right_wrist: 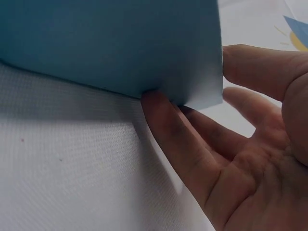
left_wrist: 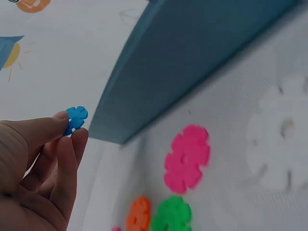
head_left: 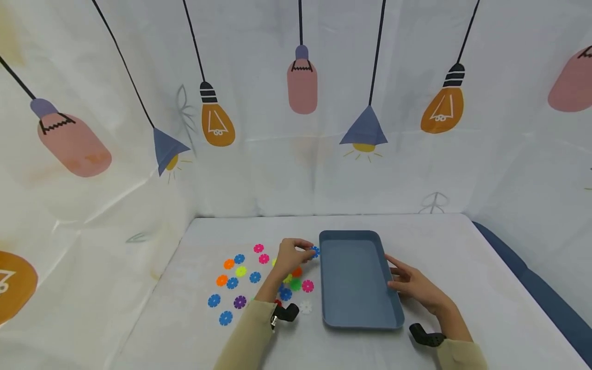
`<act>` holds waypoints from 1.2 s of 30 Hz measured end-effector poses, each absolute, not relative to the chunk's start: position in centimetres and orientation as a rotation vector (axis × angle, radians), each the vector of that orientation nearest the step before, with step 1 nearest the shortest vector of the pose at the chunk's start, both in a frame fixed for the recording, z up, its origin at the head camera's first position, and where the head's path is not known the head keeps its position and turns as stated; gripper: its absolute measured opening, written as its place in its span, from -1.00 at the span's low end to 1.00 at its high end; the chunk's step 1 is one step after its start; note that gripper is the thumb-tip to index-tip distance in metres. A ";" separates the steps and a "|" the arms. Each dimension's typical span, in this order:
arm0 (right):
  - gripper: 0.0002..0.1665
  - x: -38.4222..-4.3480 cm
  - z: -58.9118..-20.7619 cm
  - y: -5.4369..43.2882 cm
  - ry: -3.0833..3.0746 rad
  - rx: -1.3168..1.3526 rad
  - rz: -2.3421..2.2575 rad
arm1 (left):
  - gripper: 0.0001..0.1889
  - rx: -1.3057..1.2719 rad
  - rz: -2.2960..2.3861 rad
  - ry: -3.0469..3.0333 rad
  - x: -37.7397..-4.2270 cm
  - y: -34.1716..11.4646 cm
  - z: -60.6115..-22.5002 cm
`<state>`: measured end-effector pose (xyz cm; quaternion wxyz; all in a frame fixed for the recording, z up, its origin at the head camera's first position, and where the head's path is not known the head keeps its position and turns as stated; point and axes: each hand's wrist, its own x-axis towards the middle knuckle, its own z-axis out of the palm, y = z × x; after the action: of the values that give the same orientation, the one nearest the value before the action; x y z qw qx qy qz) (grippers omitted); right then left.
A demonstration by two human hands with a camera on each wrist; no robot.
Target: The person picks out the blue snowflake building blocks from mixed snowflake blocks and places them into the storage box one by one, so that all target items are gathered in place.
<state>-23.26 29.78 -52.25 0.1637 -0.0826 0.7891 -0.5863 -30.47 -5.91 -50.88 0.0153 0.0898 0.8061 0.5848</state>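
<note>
My left hand [head_left: 290,257] pinches a blue flower-shaped plastic disc [left_wrist: 77,119] between thumb and fingertips, just beside the far left side of the tray. The shallow blue-grey tray [head_left: 356,282] lies lengthwise in front of me, its inside bare. On its right side, my right hand [head_left: 418,288] rests with extended, spread fingers against the outer wall. In the right wrist view the fingertips [right_wrist: 155,98] touch the tray wall near its bottom edge. Close to the tray's left wall lie a pink disc [head_left: 307,286], a green disc [head_left: 295,284] and a white disc [head_left: 305,307].
Several more flower-shaped discs, among them a purple disc [head_left: 240,302], an orange disc [head_left: 222,280] and a yellow disc [head_left: 241,272], are scattered on the white table [head_left: 185,329] left of the tray. A lamp-patterned curtain [head_left: 259,174] stands behind it. A blue chair edge [head_left: 527,282] shows at the right.
</note>
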 end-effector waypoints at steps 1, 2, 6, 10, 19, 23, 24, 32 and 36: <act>-0.06 -23.3 -52.2 29.7 2.255 -0.228 -1.672 | -0.83 0.269 1.848 2.487 -30.5 -5.7 -50.6; -0.06 -23.3 -52.2 29.7 2.260 -0.221 -1.671 | -0.83 0.265 1.876 2.458 -30.6 -5.5 -50.3; -0.05 -23.3 -52.2 29.6 2.274 -0.205 -1.661 | -0.81 0.272 1.948 2.359 -31.0 -4.8 -49.3; -0.05 -23.3 -52.0 29.8 2.274 -0.213 -1.665 | -0.82 0.300 1.997 2.311 -30.9 -3.6 -47.6; -0.06 -23.1 -52.1 29.7 2.266 -0.181 -1.685 | -0.83 0.379 2.048 2.226 -31.5 -1.1 -46.5; -0.08 -23.1 -52.2 29.4 2.278 -0.145 -1.684 | -0.82 0.338 2.074 2.188 -32.8 0.1 -47.5; -0.09 -23.1 -52.3 29.3 2.278 -0.144 -1.685 | -0.82 0.322 2.079 2.179 -33.0 0.4 -47.6; -0.10 -22.9 -52.3 29.0 2.278 -0.119 -1.685 | -0.85 0.247 2.057 2.156 -33.6 2.9 -48.2; -0.09 -23.0 -51.9 29.0 2.291 -0.119 -1.677 | -0.84 0.273 2.035 2.165 -33.7 4.1 -48.2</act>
<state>-23.00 28.98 -51.94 0.1496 -0.0415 0.7971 -0.5835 -33.71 4.09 -48.16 0.0788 0.0913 0.7233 0.6799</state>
